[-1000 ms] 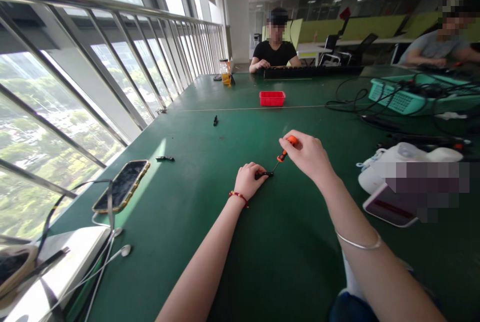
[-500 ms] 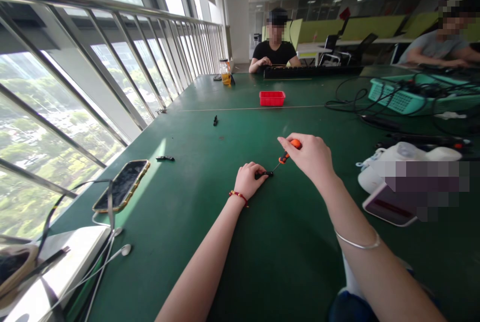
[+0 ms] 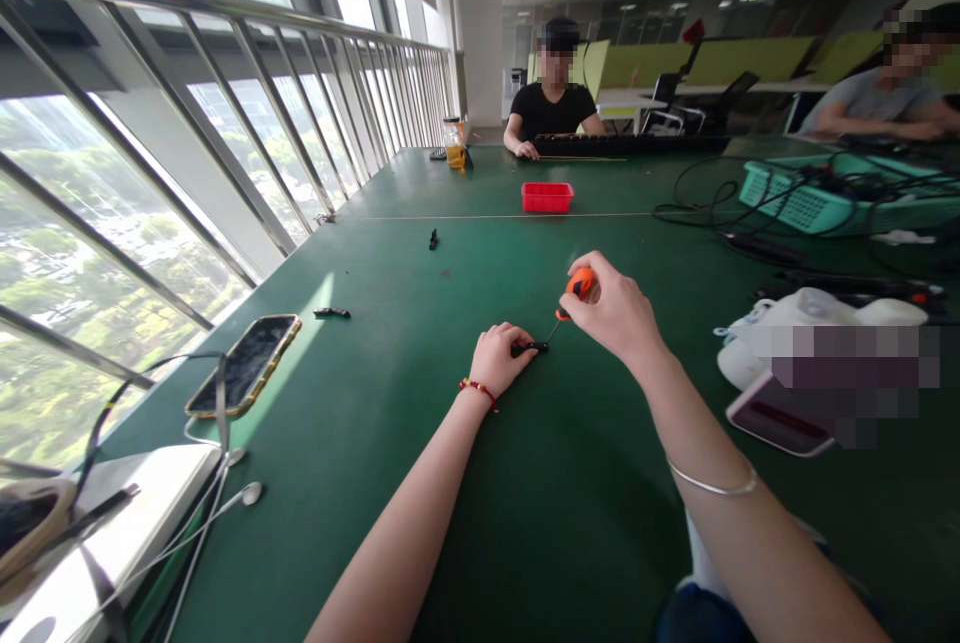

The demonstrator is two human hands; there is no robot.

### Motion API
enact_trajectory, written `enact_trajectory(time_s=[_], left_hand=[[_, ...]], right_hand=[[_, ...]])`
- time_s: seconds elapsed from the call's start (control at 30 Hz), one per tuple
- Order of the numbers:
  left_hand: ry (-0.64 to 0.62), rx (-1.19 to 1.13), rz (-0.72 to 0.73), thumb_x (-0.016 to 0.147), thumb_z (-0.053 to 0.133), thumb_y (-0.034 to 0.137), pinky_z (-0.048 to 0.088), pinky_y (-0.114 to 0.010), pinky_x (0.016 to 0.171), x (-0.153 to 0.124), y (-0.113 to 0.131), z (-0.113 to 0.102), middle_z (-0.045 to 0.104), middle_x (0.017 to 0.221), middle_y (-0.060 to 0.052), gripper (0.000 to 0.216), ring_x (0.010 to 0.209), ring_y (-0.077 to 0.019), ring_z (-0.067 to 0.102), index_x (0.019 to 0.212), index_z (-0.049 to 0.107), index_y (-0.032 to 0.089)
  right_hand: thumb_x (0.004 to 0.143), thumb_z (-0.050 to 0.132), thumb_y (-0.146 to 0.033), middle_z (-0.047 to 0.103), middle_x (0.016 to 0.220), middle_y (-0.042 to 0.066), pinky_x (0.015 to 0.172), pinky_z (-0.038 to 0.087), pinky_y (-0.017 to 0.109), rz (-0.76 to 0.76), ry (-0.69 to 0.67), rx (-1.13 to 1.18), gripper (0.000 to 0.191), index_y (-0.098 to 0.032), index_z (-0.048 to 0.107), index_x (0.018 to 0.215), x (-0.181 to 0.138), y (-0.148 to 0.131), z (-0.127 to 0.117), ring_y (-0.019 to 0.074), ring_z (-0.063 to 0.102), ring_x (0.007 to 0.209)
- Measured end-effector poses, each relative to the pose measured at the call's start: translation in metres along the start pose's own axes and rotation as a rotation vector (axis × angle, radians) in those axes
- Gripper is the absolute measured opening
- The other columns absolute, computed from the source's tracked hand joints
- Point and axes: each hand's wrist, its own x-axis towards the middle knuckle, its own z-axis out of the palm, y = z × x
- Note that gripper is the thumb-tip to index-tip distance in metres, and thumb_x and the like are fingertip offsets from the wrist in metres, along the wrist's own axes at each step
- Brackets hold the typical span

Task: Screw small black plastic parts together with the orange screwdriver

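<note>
On the green table [image 3: 420,383], my left hand [image 3: 501,357] is closed on a small black part [image 3: 537,347], holding it against the surface. Its fingers cover much of the part, so its kind does not show. My right hand [image 3: 616,305] grips the orange and black handle of a screwdriver [image 3: 578,283]. The tool leans, with its thin shaft slanting down to the right end of the black part, and its tip appears to meet it there. Two other small black pieces lie apart, one piece [image 3: 332,313] to the left and another piece [image 3: 433,240] farther back.
A red bin [image 3: 547,197] stands beyond my hands. At left lie a phone [image 3: 247,363] and white earphones [image 3: 251,494]. To the right are a white bag-like item [image 3: 780,323], cables and a teal basket [image 3: 795,198]. A co-worker [image 3: 556,103] sits across the table.
My right hand has turned about the screwdriver handle, which now stands a bit more upright. My left hand stays on the black part. The co-worker's hand has lowered to the table.
</note>
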Motion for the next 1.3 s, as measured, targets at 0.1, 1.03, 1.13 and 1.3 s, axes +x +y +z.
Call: enact_trajectory(time_s=[0.1,1.03,1.13,1.3], left_hand=[[0.002,0.001,-0.002,0.075,0.063,0.026,0.042,-0.03,0.076,0.0,0.0,0.0,0.064,0.084,-0.001,0.009,0.083,-0.0173,0.056,0.081,0.065,0.02],[0.001,0.081,0.017,0.076,0.06,0.029,0.042,-0.032,0.076,0.001,0.006,0.002,0.063,0.084,-0.001,0.012,0.083,-0.0178,0.056,0.082,0.065,0.021],[-0.011,0.076,0.017,0.077,0.06,0.03,0.042,-0.031,0.075,0.003,0.004,0.002,0.063,0.084,0.0,0.012,0.083,-0.0176,0.056,0.083,0.065,0.021],[-0.009,0.068,0.011,0.076,0.061,0.03,0.043,-0.03,0.075,0.004,0.001,0.004,0.064,0.083,0.0,0.012,0.083,-0.0172,0.057,0.083,0.066,0.022]], right_hand=[[0.079,0.044,-0.052,0.054,0.058,-0.001,0.05,0.028,0.024,0.012,0.034,-0.011,0.031,-0.023,0.05,0.071,0.0,0.002,0.001,0.0147,0.049,0.056],[0.078,0.047,-0.041,0.064,0.076,0.002,0.051,0.029,0.026,0.074,0.081,-0.123,0.021,-0.025,0.058,0.084,-0.003,-0.002,-0.005,0.0179,0.054,0.065],[0.074,0.05,-0.036,0.064,0.081,0.001,0.052,0.03,0.025,0.039,0.082,-0.109,0.017,-0.025,0.056,0.086,-0.003,-0.004,-0.004,0.018,0.055,0.07],[0.087,0.026,-0.055,0.059,0.063,0.005,0.051,0.027,0.028,0.076,0.083,-0.204,0.05,-0.023,0.055,0.063,-0.006,-0.008,-0.002,0.0195,0.051,0.06]])
